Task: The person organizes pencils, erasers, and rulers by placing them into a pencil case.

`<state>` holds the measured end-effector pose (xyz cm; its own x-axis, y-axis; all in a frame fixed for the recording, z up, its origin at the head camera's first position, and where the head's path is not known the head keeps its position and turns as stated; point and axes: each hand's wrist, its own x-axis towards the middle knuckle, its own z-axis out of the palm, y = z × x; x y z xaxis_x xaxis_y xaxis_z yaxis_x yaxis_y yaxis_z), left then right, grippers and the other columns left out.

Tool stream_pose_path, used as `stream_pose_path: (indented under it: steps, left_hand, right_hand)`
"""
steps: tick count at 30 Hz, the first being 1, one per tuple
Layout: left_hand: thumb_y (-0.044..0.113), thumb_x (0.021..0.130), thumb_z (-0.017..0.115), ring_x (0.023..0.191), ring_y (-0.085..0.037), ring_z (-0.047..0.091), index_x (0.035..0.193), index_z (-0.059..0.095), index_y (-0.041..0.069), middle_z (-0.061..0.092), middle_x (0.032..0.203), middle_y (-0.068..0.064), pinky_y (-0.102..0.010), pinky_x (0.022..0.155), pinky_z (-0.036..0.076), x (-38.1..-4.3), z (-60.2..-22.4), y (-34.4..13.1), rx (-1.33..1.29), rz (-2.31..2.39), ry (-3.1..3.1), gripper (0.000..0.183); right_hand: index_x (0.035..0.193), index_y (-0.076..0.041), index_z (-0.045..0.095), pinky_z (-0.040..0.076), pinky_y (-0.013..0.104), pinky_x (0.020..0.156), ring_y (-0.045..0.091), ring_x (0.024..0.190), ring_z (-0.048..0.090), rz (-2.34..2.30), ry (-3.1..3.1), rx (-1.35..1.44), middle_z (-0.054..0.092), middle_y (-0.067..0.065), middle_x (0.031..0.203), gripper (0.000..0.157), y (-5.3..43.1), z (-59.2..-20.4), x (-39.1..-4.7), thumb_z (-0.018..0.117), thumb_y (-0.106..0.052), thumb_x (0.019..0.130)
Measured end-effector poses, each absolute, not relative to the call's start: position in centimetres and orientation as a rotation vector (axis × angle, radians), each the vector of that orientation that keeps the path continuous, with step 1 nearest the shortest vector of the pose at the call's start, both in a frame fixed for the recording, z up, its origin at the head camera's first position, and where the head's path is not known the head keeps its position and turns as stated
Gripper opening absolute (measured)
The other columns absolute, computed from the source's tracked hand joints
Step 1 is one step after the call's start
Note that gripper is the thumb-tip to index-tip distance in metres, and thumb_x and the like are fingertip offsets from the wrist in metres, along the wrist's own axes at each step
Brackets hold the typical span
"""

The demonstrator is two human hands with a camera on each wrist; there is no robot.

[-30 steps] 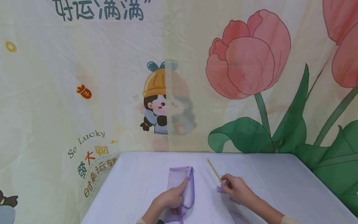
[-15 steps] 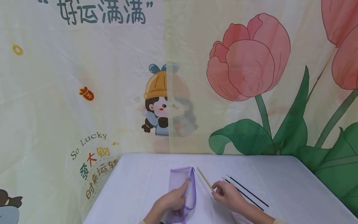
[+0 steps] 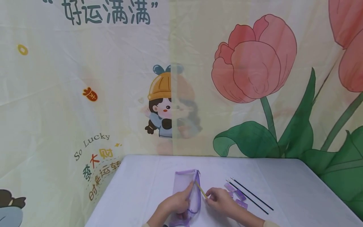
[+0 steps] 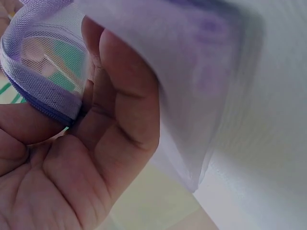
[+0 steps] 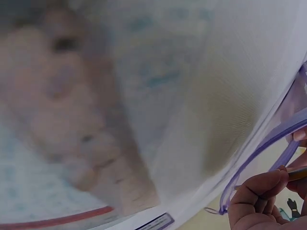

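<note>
A purple mesh zip pouch stands over the table with its zipped mouth held open on the right side. My left hand grips it, index finger stretched along the opening's edge; the left wrist view shows curled fingers against the mesh and the zip band looping past the thumb. Between thumb and fingertips my right hand pinches a slim yellow pencil. Its far end overlaps the pouch's mouth. In the right wrist view, the pencil sits close beside the purple zip edge.
Right of my right hand, two thin dark pencils lie slanting and parallel on the white table. Several small purple blocks are scattered between them and the hand. Behind the table hangs a printed curtain.
My right hand has moved left with the yellow pencil, bringing its end to the pouch's mouth. This uncovers the dark pencils and purple blocks. The left hand keeps its hold.
</note>
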<state>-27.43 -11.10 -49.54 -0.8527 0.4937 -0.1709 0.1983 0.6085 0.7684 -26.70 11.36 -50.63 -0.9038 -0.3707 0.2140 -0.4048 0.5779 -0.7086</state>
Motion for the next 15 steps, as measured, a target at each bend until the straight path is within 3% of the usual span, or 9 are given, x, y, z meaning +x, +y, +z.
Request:
stream_pose_path:
  steps: [15]
  left_hand:
    - [-0.003,0.094,0.047,0.046,-0.028,0.063,0.159,0.017,0.018,0.063,0.056,-0.011,-0.036,0.041,0.057,-27.3,-49.3,-11.2,0.546,1.143,2.457,0.075]
  right_hand:
    - [0.088,-0.001,0.07,0.042,0.015,0.045,-0.004,0.052,0.044,1.257,-2.682,0.641,0.059,-0.006,0.063,0.011,7.5,-51.8,-28.1,0.07,-0.007,0.079]
